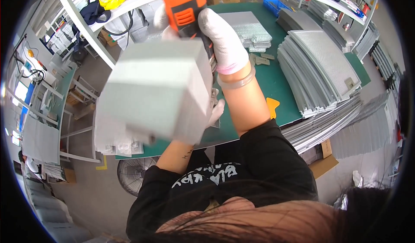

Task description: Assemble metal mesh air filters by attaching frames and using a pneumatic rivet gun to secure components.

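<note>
A large grey metal box (151, 92), blurred, is raised close in front of me above the bench. My left hand (216, 112), in a white glove, holds it from the far side; only some fingers show past its right edge, and the rest is hidden behind it. In my right hand (222, 40), also gloved in white, is an orange-and-black handheld power tool (183, 10), gripped with the fingers wrapped round its body. The tool's lower end reaches down behind the box's upper right corner, so whether they touch is hidden.
Tall stacks of grey metal panels (320, 66) stand on the right of the green bench (283, 102). Farther back lie more stacked panels (246, 25) and small flat pieces (261, 60). A yellow scraper-like piece (272, 107) lies nearby. A white shelf (145, 0) spans the back; a fan (132, 174) stands below left.
</note>
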Available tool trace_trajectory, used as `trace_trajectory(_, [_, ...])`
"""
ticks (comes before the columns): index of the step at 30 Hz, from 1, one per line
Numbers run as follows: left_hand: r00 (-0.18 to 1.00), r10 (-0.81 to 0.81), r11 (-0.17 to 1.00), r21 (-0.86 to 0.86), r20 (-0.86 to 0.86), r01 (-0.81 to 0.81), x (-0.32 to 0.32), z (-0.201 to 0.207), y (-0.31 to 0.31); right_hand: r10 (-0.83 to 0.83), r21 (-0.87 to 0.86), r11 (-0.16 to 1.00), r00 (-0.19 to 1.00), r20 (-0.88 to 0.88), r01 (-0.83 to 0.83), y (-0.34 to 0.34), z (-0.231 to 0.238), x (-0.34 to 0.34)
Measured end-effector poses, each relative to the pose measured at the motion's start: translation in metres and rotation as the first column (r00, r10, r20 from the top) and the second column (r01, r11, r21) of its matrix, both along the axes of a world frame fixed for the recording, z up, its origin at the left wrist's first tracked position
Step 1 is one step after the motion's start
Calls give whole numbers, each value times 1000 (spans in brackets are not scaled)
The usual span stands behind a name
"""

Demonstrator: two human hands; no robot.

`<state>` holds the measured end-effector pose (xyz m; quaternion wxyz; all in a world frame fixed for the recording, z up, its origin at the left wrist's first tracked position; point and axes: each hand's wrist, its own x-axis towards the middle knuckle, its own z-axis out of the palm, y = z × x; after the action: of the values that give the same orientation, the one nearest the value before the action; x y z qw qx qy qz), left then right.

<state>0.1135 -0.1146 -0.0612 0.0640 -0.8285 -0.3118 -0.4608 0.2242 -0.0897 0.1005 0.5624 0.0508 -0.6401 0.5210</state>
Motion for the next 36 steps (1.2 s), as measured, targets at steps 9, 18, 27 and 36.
trace_trajectory(9, [988, -152, 983, 103, 19, 149, -35, 4, -28, -285, -423, 891, 929, -237, 166, -7, 48, 42])
trace_trajectory(18, [609, -587, 808, -437, -534, 396, -197, -121, -150, -255, -416, 887, 964, -75, 202, -16, 47, 34])
trace_trajectory(27, [939, 178, 979, -40, -295, -198, -109, -43, -61, -398, -246, 887, 917, 17, 390, -30, 19, 23])
trace_trajectory(36, [935, 59, 938, -302, -351, -173, -70, -38, -71, -429, -288, 859, 902, 44, 422, -55, -18, 18])
